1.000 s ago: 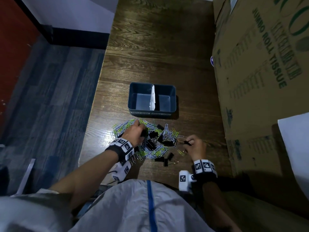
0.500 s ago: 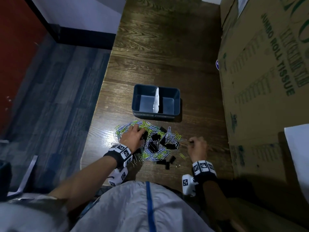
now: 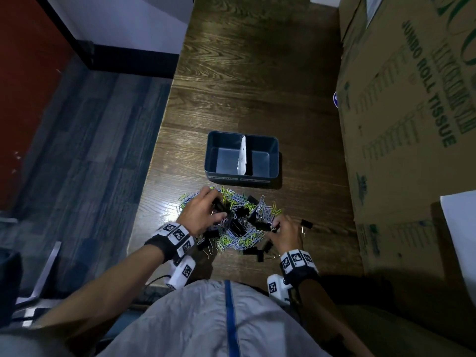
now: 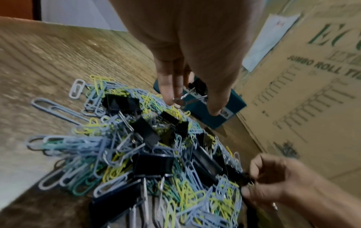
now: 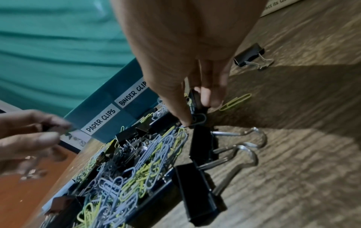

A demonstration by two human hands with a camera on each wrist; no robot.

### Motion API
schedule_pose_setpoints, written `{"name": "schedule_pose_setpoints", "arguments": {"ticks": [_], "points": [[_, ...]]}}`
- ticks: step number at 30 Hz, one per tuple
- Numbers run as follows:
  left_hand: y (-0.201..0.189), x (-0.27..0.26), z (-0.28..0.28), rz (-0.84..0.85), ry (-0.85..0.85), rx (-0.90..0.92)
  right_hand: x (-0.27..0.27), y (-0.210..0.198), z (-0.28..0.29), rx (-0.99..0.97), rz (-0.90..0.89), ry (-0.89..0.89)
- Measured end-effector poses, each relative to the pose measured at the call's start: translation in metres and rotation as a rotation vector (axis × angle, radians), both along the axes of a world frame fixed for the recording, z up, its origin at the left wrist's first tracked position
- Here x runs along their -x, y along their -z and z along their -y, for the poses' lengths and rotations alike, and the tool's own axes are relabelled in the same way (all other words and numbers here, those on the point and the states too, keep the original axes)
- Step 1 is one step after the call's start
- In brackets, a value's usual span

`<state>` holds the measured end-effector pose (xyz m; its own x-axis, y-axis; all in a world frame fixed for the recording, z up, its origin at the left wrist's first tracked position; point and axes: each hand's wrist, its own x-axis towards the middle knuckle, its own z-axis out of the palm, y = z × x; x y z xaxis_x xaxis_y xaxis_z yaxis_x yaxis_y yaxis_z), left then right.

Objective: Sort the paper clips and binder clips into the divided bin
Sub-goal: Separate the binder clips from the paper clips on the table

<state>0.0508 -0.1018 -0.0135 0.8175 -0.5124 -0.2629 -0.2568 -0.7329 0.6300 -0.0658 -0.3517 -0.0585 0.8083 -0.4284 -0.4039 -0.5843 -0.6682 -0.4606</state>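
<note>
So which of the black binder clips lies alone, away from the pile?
The small black binder clip beyond the right hand, alone on bare wooden table with its wire handles showing; the other binder clips sit in or against the pile.

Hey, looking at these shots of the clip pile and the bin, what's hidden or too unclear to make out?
- Head view: labels on the divided bin are too small to read.
- Right wrist view: the BINDER label's end is covered by the right hand.
- Left wrist view: the bin's inside is hidden behind the left hand.
- All views: clips low in the pile are buried, so no count.
</note>
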Motion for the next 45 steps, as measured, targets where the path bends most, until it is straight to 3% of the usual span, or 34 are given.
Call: {"name": "schedule_pose_setpoints", "arguments": {"ticks": [4,8,14,19,26,33,39,45], "points": [[-0.002,-0.019,-0.032,0.029,-0.171,-0.018,-0.001,-0.010,0.000,-0.075,0.001,0.031],[0.008,-0.044,-0.066,0.056,-0.335,-0.169,-0.003,-0.030,0.003,-0.156,0.053,-0.070],[0.021,-0.063,-0.082,0.009,-0.390,-0.308,-0.008,-0.050,0.017,-0.248,0.039,-0.028],[0.030,-0.045,-0.080,0.061,-0.275,-0.297,-0.006,-0.053,0.036,-0.338,0.064,0.127],[0.020,-0.012,-0.053,0.365,0.064,-0.276,0.003,-0.060,0.064,-0.440,0.099,0.325],[-0.008,0.022,0.034,0.130,0.544,-0.148,-0.008,-0.076,0.023,-0.675,0.101,0.191],[-0.019,0.022,0.061,0.092,0.474,0.084,-0.016,-0.084,-0.007,-0.792,0.158,0.200],[-0.009,0.011,0.037,0.018,0.385,0.065,-0.013,-0.086,-0.009,-0.754,0.218,0.243]]}}
